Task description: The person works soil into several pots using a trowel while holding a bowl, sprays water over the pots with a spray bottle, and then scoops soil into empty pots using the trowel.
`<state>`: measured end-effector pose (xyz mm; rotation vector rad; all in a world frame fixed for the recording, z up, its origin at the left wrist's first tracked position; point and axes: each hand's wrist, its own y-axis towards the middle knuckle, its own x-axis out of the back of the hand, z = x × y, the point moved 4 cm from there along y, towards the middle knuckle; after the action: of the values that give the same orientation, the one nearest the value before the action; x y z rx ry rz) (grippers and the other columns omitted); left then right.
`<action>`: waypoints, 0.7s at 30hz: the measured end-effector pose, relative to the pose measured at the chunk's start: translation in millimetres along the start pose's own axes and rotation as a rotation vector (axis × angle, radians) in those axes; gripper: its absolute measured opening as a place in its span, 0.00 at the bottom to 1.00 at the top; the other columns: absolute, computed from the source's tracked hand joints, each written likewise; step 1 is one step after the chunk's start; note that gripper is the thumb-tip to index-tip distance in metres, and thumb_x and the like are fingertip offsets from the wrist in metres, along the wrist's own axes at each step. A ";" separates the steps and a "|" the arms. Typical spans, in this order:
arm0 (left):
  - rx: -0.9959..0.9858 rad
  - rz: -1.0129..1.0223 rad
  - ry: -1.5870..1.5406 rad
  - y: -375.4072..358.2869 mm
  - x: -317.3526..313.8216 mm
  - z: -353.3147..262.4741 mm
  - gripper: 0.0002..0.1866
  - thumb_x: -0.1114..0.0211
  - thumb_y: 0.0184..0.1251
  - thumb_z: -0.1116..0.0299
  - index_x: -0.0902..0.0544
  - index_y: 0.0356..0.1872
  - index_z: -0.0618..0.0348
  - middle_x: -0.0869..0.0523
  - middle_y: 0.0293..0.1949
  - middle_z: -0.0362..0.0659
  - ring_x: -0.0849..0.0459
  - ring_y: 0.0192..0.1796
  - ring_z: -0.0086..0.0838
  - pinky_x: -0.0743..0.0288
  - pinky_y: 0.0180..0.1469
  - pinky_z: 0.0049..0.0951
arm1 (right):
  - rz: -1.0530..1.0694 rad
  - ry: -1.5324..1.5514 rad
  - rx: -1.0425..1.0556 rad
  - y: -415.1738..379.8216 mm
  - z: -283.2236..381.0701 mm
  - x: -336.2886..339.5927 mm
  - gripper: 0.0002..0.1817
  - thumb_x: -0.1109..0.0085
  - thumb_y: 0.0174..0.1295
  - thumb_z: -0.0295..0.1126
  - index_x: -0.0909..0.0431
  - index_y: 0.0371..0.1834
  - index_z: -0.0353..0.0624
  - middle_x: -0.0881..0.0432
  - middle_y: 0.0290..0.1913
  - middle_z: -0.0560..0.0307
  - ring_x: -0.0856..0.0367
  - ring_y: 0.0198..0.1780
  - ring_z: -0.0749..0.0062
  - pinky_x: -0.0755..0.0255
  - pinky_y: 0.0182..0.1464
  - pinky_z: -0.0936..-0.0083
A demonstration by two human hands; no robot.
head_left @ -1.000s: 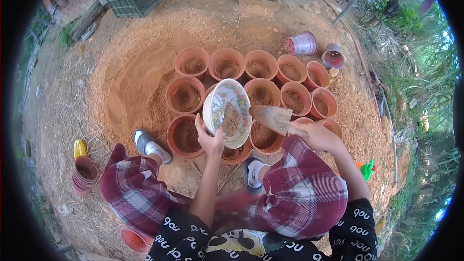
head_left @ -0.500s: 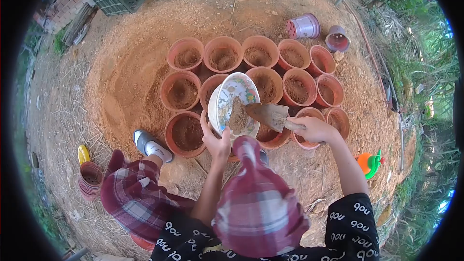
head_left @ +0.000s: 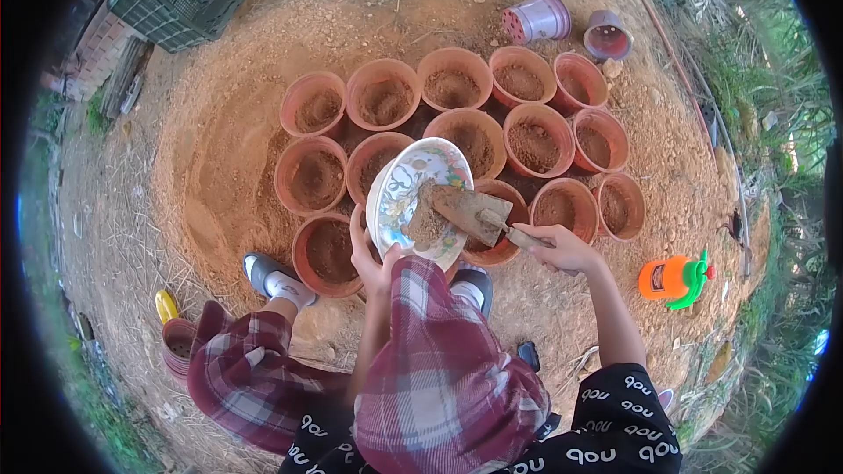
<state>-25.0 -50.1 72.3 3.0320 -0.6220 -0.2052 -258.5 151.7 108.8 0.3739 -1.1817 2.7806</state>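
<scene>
White lettering, seemingly "nob", repeats over the black sleeve (head_left: 628,421); the label on the orange bottle (head_left: 665,279), between three and four o'clock from the bowl (head_left: 443,167), is too small to read. The white bowl, flowered inside and holding soil (head_left: 428,221), tilts above the pots (head_left: 384,95), pinched at seven o'clock by the left hand (head_left: 373,268). The right hand (head_left: 562,250) closes round the soil-smeared trowel (head_left: 479,213), its blade over the bowl.
</scene>
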 end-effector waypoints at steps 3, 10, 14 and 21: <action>0.048 0.001 -0.015 -1.8 3.0 13.1 0.44 0.36 0.46 0.68 0.47 0.67 0.65 0.19 0.44 0.54 0.21 0.48 0.31 0.32 0.53 0.29 | -0.005 0.066 -0.006 -2.4 -7.7 -2.9 0.29 0.53 0.61 0.27 0.40 0.67 0.54 0.32 0.23 0.68 0.35 0.21 0.87 0.35 0.24 0.86; 0.003 -0.066 0.113 0.8 21.1 20.9 0.40 0.43 0.45 0.76 0.44 0.65 0.70 0.29 0.55 0.56 0.25 0.53 0.35 0.32 0.55 0.29 | -0.049 0.235 0.047 -48.6 -23.6 12.3 0.31 0.52 0.58 0.25 0.41 0.68 0.50 0.32 0.22 0.68 0.35 0.21 0.87 0.36 0.24 0.87; 0.008 -0.066 0.094 0.9 21.7 14.2 0.39 0.44 0.44 0.78 0.44 0.65 0.70 0.29 0.55 0.56 0.25 0.53 0.36 0.32 0.55 0.29 | -0.112 0.159 -0.037 -75.6 -45.2 25.6 0.31 0.49 0.55 0.25 0.38 0.66 0.50 0.29 0.24 0.65 0.33 0.22 0.84 0.33 0.27 0.85; -0.002 -0.052 0.116 -1.6 22.2 17.4 0.39 0.45 0.45 0.79 0.44 0.65 0.69 0.29 0.56 0.56 0.26 0.54 0.36 0.33 0.56 0.30 | -0.446 -0.486 -0.003 -77.0 -22.9 20.0 0.29 0.43 0.49 0.27 0.29 0.59 0.56 0.19 0.34 0.47 0.20 0.35 0.55 0.27 0.39 0.66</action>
<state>-6.6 -57.7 52.3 3.0331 -0.5343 -0.0308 -267.9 221.5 152.3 1.2004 -1.0123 2.3593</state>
